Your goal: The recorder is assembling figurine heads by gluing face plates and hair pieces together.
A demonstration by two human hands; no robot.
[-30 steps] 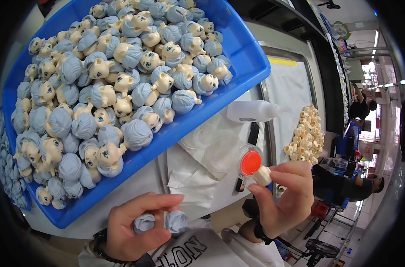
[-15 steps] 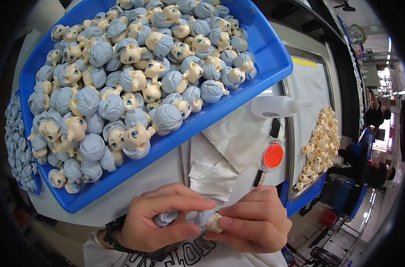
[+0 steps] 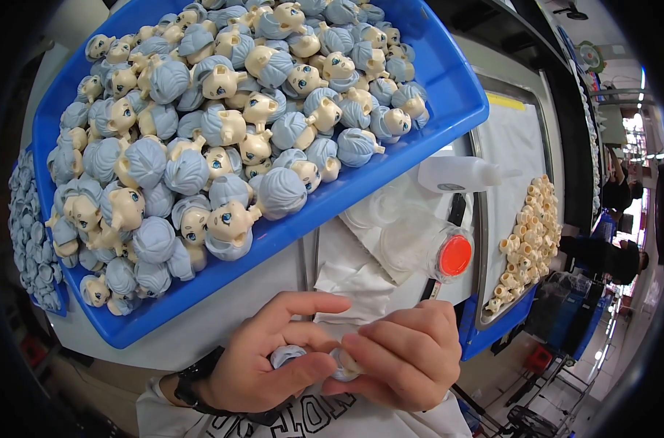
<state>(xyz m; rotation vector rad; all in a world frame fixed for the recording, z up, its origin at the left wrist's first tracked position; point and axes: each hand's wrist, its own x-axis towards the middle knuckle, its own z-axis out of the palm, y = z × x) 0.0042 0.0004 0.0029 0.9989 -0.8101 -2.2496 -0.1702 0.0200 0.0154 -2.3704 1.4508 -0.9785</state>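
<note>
In my right hand point(image 3: 403, 358), fingers and thumb pinch a small doll head point(image 3: 344, 363) with a grey-blue hair part and a cream face part; much of it is hidden by the fingers. My left hand point(image 3: 277, 358) curls around a loose grey-blue doll hair piece point(image 3: 287, 355) in its palm. Its index finger stretches out above, and its thumb tip lies close beside the doll head. Both hands are low in front of my shirt, at the table's near edge.
A large blue bin point(image 3: 273, 237) full of finished-looking doll heads fills the far left. Beside it sits a pile of grey-blue hair pieces point(image 3: 36, 241). To the right are a white squeeze bottle point(image 3: 460, 175), a red-topped clear jar point(image 3: 454, 255), white cloth point(image 3: 354, 288), and a metal tray point(image 3: 485, 241) with cream face parts point(image 3: 529, 237).
My left index finger and thumb have come off the doll head and spread apart. The right hand has turned the head and shifted slightly left with it.
</note>
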